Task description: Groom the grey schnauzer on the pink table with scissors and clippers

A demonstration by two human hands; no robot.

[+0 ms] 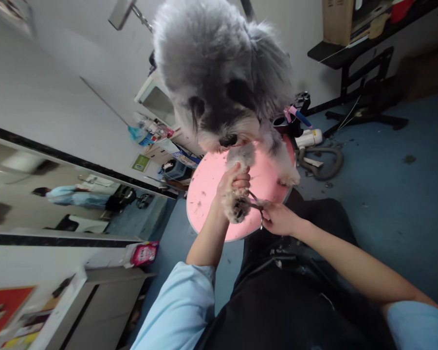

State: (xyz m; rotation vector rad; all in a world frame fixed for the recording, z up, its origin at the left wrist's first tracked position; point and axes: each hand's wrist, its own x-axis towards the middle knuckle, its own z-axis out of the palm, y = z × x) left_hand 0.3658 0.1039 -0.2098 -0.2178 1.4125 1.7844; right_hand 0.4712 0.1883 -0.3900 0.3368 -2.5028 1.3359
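A fluffy grey-and-white dog stands on a round pink table in front of me. My left hand is wrapped round one of its front legs, just above the paw, whose dark pads face me. My right hand grips a pair of scissors by the handles, with the blades close beside the lifted paw. Whether the blades touch the fur I cannot tell. The dog's other front paw rests near the table's right edge.
Tufts of cut hair lie on the table and the blue floor. A white dryer with a grey hose is right of the table. A pink-and-blue brush hangs nearby. Behind glass at left is another person. A cabinet stands lower left.
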